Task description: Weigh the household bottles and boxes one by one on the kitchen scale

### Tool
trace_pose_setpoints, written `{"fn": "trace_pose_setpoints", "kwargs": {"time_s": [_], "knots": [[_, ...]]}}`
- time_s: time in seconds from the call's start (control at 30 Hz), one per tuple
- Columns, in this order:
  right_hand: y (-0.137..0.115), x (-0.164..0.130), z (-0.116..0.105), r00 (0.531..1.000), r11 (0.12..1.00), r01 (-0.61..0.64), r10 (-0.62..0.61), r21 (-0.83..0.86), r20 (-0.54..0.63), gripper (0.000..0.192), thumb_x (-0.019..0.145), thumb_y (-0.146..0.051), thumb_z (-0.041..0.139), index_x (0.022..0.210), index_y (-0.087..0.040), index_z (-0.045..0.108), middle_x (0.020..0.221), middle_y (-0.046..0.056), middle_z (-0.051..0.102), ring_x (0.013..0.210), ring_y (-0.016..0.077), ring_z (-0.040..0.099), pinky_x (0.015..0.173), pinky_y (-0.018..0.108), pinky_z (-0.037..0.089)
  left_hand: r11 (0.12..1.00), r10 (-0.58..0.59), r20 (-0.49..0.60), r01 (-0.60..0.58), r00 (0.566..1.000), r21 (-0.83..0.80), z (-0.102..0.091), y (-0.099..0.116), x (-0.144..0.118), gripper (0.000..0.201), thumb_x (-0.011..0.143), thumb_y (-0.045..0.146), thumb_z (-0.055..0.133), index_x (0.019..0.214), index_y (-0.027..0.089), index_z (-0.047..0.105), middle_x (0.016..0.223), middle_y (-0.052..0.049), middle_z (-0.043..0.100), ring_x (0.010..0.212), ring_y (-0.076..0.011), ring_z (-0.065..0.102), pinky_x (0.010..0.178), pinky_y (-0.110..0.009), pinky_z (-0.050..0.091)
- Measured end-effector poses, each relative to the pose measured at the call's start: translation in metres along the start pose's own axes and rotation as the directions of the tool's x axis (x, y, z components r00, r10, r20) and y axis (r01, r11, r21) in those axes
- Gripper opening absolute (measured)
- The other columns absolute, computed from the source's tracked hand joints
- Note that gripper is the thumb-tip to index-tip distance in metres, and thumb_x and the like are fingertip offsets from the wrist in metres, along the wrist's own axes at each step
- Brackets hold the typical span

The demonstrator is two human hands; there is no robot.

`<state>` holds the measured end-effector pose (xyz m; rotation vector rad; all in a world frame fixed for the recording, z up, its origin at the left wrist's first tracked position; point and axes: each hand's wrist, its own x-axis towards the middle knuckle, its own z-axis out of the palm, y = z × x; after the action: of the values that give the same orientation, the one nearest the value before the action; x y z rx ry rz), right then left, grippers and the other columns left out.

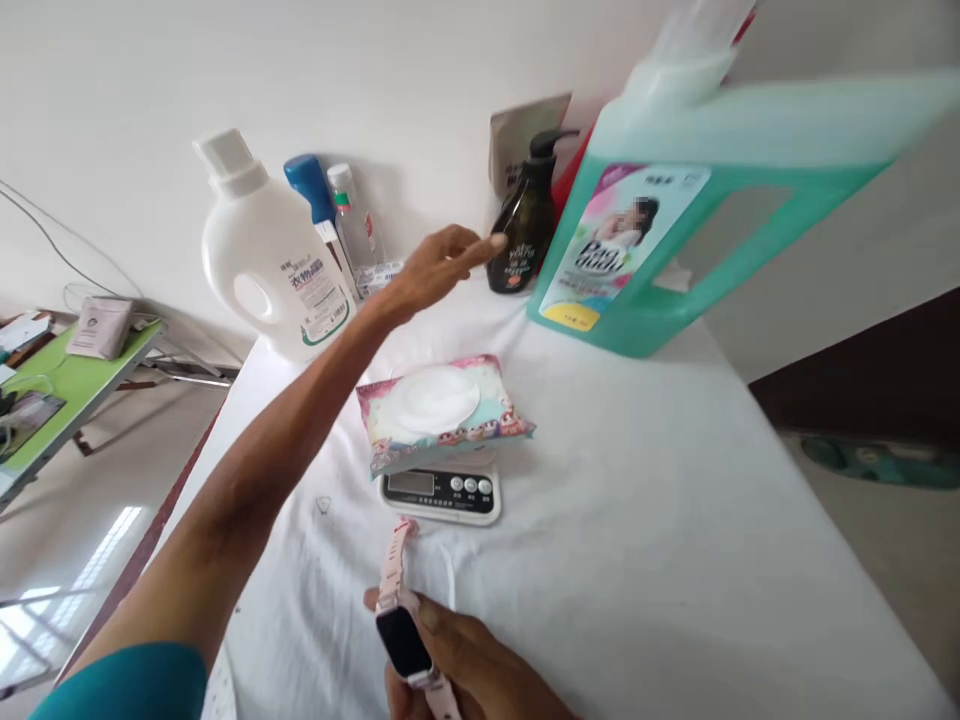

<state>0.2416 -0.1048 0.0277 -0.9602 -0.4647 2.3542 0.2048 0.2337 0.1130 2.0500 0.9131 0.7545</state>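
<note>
My left hand (446, 268) reaches across the white-covered table, its fingers stretched out. Its fingertips overlap the dark pump bottle (523, 215) in view; I cannot tell whether they touch it. Close to the front edge of view, my right hand (476, 650) grips a smartwatch (405, 640) with a pale pink strap and a dark screen. Between the hands, a pack of wet wipes (435, 405) with a white lid lies on top of a kitchen scale (442, 492). The scale's buttons and blank-looking display show in front of the pack.
A large jug of green liquid (637, 230) stands at the back right. A white detergent bottle (274, 250) stands at the back left, beside a blue-topped bottle (311, 190) and a clear bottle (356, 215). A green table (112, 375) is off to the left.
</note>
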Motion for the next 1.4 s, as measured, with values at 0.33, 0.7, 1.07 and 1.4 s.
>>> {"fn": "trace_pose_setpoints", "kwargs": {"time_s": [0.33,0.7,1.07,1.4], "knots": [[-0.008,-0.009,0.021,0.985,0.989,0.077,-0.095,0.127,0.144,0.059,0.097,-0.068,0.059,0.128,-0.018,0.065,0.098,0.006,0.064,0.071,0.0105,0.05,0.063,0.026,0.032,0.999,0.006,-0.066,-0.003,0.998,0.048,-0.032,0.007,-0.207,0.086,0.065,0.06,0.093,0.138,0.027,0.062,0.14,-0.012,0.06,0.131,-0.0354,0.058,0.108,-0.05,0.052],[-0.002,-0.009,0.055,0.983,0.977,0.053,-0.087,0.204,0.161,0.053,0.095,-0.059,0.065,0.133,-0.024,0.066,0.096,0.004,0.063,0.073,0.0106,0.053,0.065,0.024,0.034,0.959,0.14,-0.113,-0.106,0.984,0.264,-0.011,-0.028,-0.221,0.084,0.07,0.048,0.092,0.138,0.018,0.053,0.135,-0.016,0.059,0.119,-0.0313,0.06,0.093,-0.042,0.059],[0.007,-0.014,0.059,0.993,0.968,-0.018,-0.011,0.25,0.115,0.053,0.083,-0.055,0.077,0.124,-0.022,0.07,0.091,0.004,0.064,0.071,0.0101,0.054,0.063,0.021,0.034,0.993,-0.085,-0.348,0.051,0.934,-0.104,-0.008,-0.026,-0.238,0.059,0.071,0.044,0.089,0.117,0.021,0.062,0.117,-0.008,0.068,0.103,-0.0212,0.065,0.083,-0.033,0.058],[0.011,-0.025,0.058,0.943,0.955,0.153,-0.218,0.253,0.251,0.053,0.097,-0.059,0.063,0.136,-0.024,0.064,0.091,0.004,0.061,0.069,0.0107,0.053,0.058,0.023,0.033,0.995,-0.1,-0.622,0.068,0.777,-0.075,-0.064,-0.04,-0.293,0.06,0.067,0.051,0.089,0.115,0.024,0.063,0.111,-0.005,0.069,0.107,-0.024,0.067,0.088,-0.033,0.057]]}}
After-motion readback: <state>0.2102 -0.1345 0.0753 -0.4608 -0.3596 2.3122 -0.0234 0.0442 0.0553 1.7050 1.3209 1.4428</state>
